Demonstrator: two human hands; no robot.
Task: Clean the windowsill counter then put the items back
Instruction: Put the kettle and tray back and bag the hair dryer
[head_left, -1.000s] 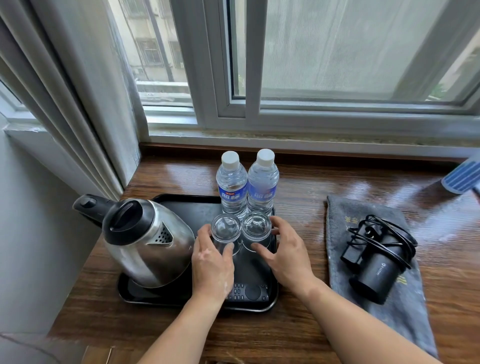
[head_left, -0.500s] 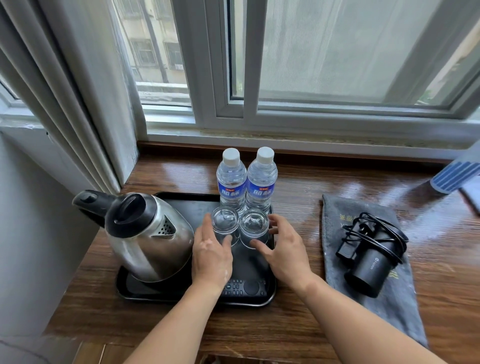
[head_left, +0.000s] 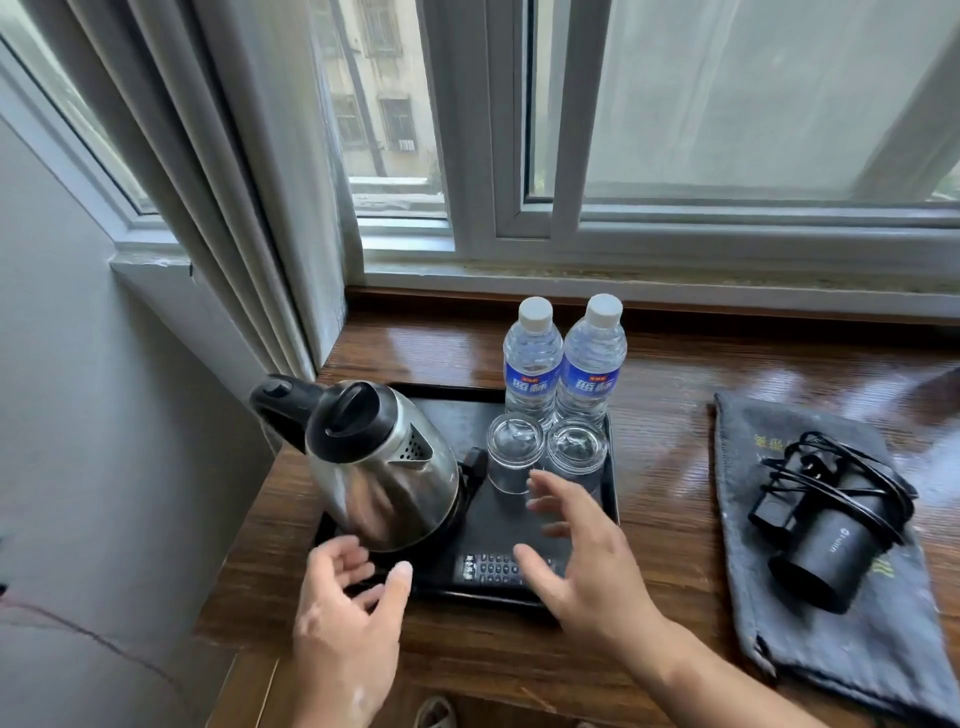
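Observation:
A black tray (head_left: 612, 467) sits on the wooden windowsill counter (head_left: 670, 441). On it stand a steel kettle (head_left: 374, 462) at the left, two water bottles (head_left: 563, 364) at the back, two upturned glasses (head_left: 545, 457) in front of them, and a remote control (head_left: 485, 569) at the front. My left hand (head_left: 345, 634) hovers at the tray's front left corner below the kettle, fingers loosely spread, holding nothing. My right hand (head_left: 582, 561) hovers over the tray's front right, fingers spread and blurred, apart from the glasses.
A dark grey cloth bag (head_left: 831, 623) lies on the counter at the right with a black hair dryer (head_left: 826, 525) and its wound cord on top. A curtain (head_left: 249, 208) hangs at the left. The window frame (head_left: 623, 249) runs behind the counter.
Both hands have let go of the glasses and pulled back toward me. The left hand moved left to the tray's front corner. The view shifted left.

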